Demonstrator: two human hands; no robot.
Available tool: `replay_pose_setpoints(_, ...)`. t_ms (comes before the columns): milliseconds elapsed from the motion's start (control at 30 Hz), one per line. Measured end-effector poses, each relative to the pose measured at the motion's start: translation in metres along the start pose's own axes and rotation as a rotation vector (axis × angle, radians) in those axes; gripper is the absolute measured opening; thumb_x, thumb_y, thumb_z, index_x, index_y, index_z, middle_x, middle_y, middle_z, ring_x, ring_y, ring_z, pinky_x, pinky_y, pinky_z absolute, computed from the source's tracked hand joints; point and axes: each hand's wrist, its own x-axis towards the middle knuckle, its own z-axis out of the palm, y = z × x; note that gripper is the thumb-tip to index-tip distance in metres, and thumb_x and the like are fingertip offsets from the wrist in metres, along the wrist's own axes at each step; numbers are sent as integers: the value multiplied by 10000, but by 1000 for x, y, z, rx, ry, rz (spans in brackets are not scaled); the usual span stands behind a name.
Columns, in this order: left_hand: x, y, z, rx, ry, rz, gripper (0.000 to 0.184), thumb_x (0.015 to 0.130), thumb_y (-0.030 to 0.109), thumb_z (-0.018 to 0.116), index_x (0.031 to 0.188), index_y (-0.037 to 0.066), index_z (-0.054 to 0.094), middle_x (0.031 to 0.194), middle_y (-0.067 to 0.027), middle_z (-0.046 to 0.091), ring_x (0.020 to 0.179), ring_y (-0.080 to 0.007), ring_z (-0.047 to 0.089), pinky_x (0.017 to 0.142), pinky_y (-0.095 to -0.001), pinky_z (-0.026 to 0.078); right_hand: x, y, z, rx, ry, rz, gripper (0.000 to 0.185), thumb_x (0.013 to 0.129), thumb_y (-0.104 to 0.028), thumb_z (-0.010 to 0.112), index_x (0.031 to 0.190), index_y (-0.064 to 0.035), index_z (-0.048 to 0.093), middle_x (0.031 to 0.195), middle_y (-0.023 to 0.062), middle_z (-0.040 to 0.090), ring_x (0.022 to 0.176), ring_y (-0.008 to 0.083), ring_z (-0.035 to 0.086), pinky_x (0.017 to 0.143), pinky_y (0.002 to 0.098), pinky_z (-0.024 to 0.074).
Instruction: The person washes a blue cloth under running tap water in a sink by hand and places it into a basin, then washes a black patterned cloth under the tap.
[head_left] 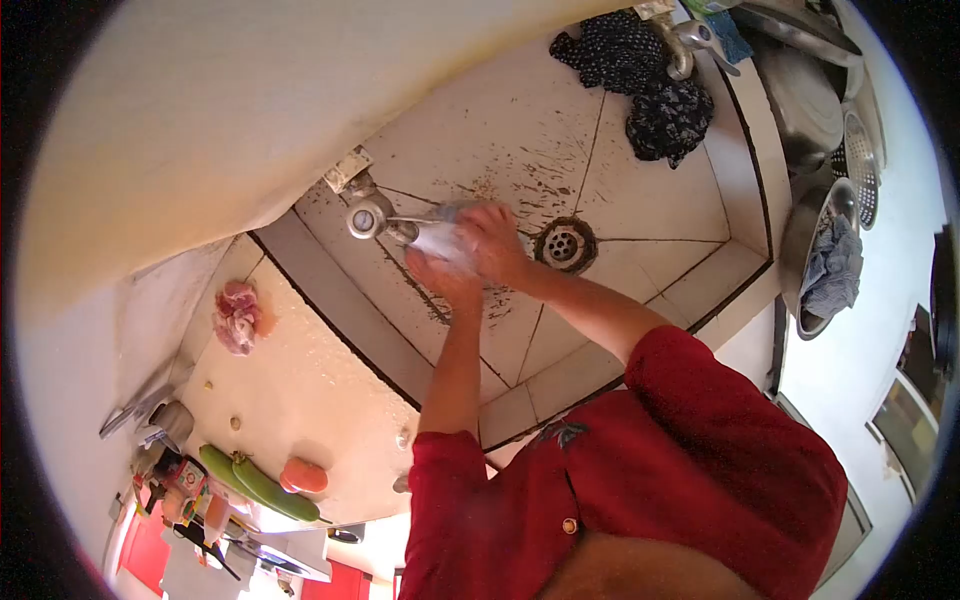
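Under the tap (369,217) on the left side of the tiled sink, both of my hands close around a whitish thing (440,240). It is smeared by motion, so its kind cannot be made out. My left hand (446,278) grips its lower side, just below the spout. My right hand (492,243) is wrapped over its other side, fingers curled. Between them the hands cover much of the thing. The drain (565,245) lies just right of my right hand, with dark specks scattered over the tiles above it.
A piece of raw meat (238,317) lies on the left counter (290,370). Nearer are long green vegetables (260,485) and a reddish one (303,475). Black dotted cloths (668,115) hang by a second tap (700,40). At right are metal pans and a grey cloth (832,268).
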Motion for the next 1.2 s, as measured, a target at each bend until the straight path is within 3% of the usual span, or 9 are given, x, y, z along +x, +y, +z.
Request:
replay_pose_setpoints(167, 29, -59, -6, 335, 0, 254, 342, 950, 337, 457, 934, 10, 555, 889, -115, 548, 849, -258, 538, 743, -414, 451, 36, 10, 9, -115, -165, -14, 206, 686, -66, 619, 890, -77, 588, 988, 104, 568, 966, 289, 531, 850, 442, 391)
replay_pose_setpoints(333, 56, 46, 4, 362, -161, 137, 268, 920, 267, 526, 910, 0, 548, 845, -104, 578, 751, -269, 566, 667, -401, 463, 78, -1, 5, -86, -560, 416, 226, 705, -93, 631, 929, -69, 609, 1003, 120, 590, 907, 294, 573, 808, 437, 438)
replay_pose_setpoints(433, 31, 102, 4, 273, -205, 157, 280, 887, 242, 569, 921, -33, 533, 934, -141, 600, 741, -285, 569, 664, -410, 463, 73, -31, -29, 319, 16, 537, 235, 748, -129, 619, 973, -63, 622, 1046, 111, 593, 973, 297, 564, 869, 439, 420)
replay_pose_setpoints(633, 1, 63, 27, 634, 289, 554, 376, 926, 329, 477, 927, -44, 522, 898, -174, 566, 765, -314, 541, 705, -439, 449, -1, -21, -12, 18, 91, -47, 223, 770, -158, 595, 968, -62, 628, 1054, 78, 589, 1076, 266, 515, 935, 401, 375)
replay_pose_setpoints(733, 17, -4, -3, 338, 10, 219, 386, 917, 336, 449, 913, -41, 531, 861, -192, 581, 730, -320, 553, 659, -425, 448, 24, -8, 4, -255, -431, 31, 255, 756, -182, 644, 977, -57, 631, 1108, 133, 558, 1156, 299, 463, 973, 469, 349)
replay_pose_setpoints(800, 25, -20, -9, 161, -27, -8, 338, 898, 291, 472, 914, -40, 538, 863, -200, 593, 716, -318, 567, 623, -415, 449, 33, 2, 11, -143, -370, 0, 240, 755, -173, 634, 966, -58, 638, 1096, 136, 581, 1134, 308, 493, 957, 475, 368)
replay_pose_setpoints(933, 48, -1, -13, 573, -222, 210, 285, 871, 218, 529, 961, -52, 546, 857, -186, 605, 683, -308, 578, 591, -407, 469, 64, 7, 21, -186, -667, 170, 229, 756, -147, 610, 966, -60, 643, 1049, 142, 627, 1038, 333, 566, 919, 494, 406)
replay_pose_setpoints(1033, 66, 32, -13, 612, -296, 189, 304, 876, 211, 542, 1007, -63, 537, 938, -207, 574, 791, -334, 548, 686, -431, 446, 83, -6, 8, 139, -450, 489, 266, 758, -122, 603, 1013, -50, 631, 1006, 150, 649, 981, 356, 601, 893, 509, 422)
replay_pose_setpoints(1200, 10, 102, 7, 585, -25, 83, 315, 878, 145, 544, 1080, -96, 522, 1144, -291, 500, 1061, -435, 472, 925, -506, 376, 16, -35, -23, 67, 79, 124, 266, 791, -128, 609, 1046, -53, 624, 1125, 110, 594, 1085, 296, 524, 908, 441, 412)
